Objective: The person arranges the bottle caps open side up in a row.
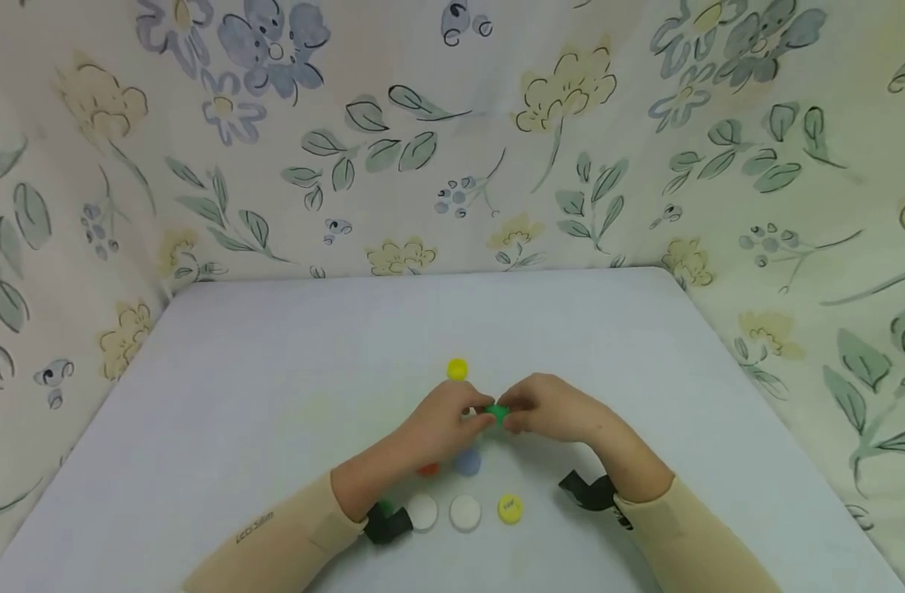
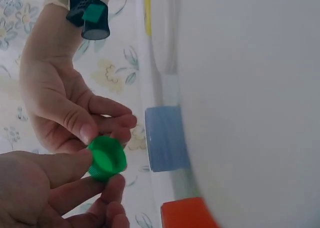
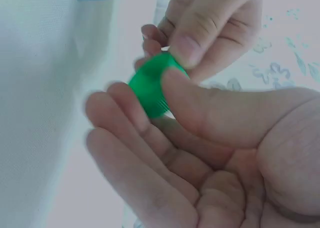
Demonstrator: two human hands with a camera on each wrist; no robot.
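A green plastic bottle cap (image 1: 499,413) with a ridged side is held above the white table between both hands. My left hand (image 1: 445,420) pinches it between thumb and fingers from the left. From the right, my right hand (image 1: 556,408) grips its other side with thumb and fingertips. In the left wrist view the hollow inside of the cap (image 2: 107,157) shows. Just below my left hand lie a blue cap (image 1: 468,461) and a red cap (image 1: 427,469), which the forearm partly covers. Beyond the hands lies a yellow cap (image 1: 458,369).
Nearer on the white table (image 1: 289,354) lie a white cap (image 1: 422,512), a second white cap (image 1: 465,512) and a yellow cap (image 1: 510,509) in a row. Something green (image 1: 384,508) is mostly hidden by the left wrist strap. Flowered cloth (image 1: 452,148) surrounds the table.
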